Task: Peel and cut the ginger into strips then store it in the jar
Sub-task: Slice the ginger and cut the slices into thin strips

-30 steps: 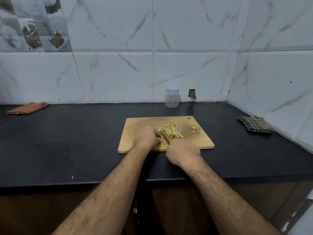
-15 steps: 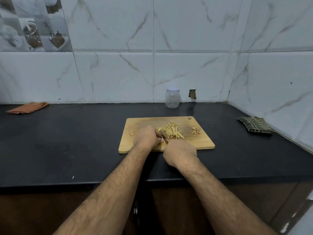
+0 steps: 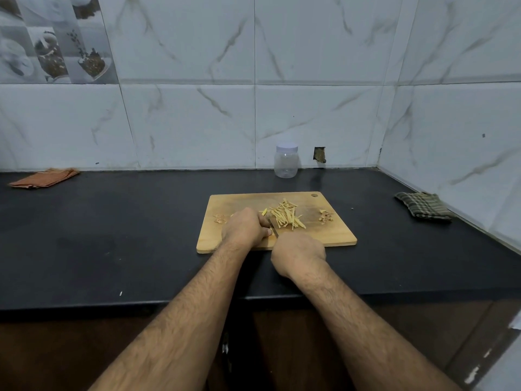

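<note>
I am watching two hands working on the wooden cutting board [image 3: 335, 235], which is lying on the dark tabletop [image 3: 112, 235]. The right hand [image 3: 298, 253] is curled round the handle of a small knife [image 3: 273, 227] — only a bit of the blade is showing, between the two hands. Since a second ago this hand has been sliding a little to the left and toward the body, so the blade is sitting closer to the left hand now. I think that means one more slice is being made.

The left hand [image 3: 246, 227] is curled down over the last piece of ginger [image 3: 264, 213]. Its fingers are hiding most of it, and only a small yellow end is peeking out, so I am not able to tell how much is left. This hand has hardly been moving at all.

The pile of ginger strips [image 3: 287, 217] is lying just to the right of the blade, in the middle of the board, and it is looking about the same as before. Little bits of peel [image 3: 325, 216] are sitting near the right side of the board, and a few more [image 3: 220, 218] near the left.

The jar [image 3: 286, 160] is standing at the back by the wall, well apart from the board, with its lid on and nothing inside — so the cutting looks nearly done, but the storing is not begun.
</note>
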Demonstrator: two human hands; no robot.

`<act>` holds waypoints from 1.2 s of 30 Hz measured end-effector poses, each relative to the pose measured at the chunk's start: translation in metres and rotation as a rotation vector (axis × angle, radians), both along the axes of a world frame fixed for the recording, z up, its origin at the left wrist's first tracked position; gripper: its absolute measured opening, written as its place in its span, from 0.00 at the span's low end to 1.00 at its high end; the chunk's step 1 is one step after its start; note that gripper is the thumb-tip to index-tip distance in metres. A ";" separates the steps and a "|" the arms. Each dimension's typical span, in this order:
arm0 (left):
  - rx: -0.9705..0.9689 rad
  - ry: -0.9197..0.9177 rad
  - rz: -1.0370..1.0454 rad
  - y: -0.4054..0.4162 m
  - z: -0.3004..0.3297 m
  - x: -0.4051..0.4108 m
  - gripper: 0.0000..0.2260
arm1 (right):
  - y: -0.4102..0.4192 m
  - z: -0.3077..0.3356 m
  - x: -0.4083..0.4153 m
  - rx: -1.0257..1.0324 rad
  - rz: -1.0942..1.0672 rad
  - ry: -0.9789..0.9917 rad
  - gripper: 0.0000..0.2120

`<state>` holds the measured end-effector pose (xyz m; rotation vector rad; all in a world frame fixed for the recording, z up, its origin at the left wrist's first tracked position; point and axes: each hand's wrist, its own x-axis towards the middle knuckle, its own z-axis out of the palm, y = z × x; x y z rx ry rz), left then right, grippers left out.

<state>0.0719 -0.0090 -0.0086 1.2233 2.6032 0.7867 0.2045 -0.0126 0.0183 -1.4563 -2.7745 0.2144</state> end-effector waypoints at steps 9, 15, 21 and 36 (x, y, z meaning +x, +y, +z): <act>0.006 0.001 0.009 -0.002 -0.001 0.001 0.10 | 0.001 0.000 0.003 -0.047 -0.026 0.059 0.13; 0.031 0.017 0.004 -0.005 -0.002 0.002 0.13 | 0.000 0.000 0.003 -0.038 -0.018 0.068 0.13; 0.014 0.014 -0.005 -0.003 0.000 0.002 0.11 | 0.000 0.000 0.002 -0.027 -0.023 0.052 0.13; -0.024 -0.008 -0.004 -0.001 0.003 0.004 0.12 | 0.007 -0.002 -0.003 -0.043 -0.038 0.022 0.13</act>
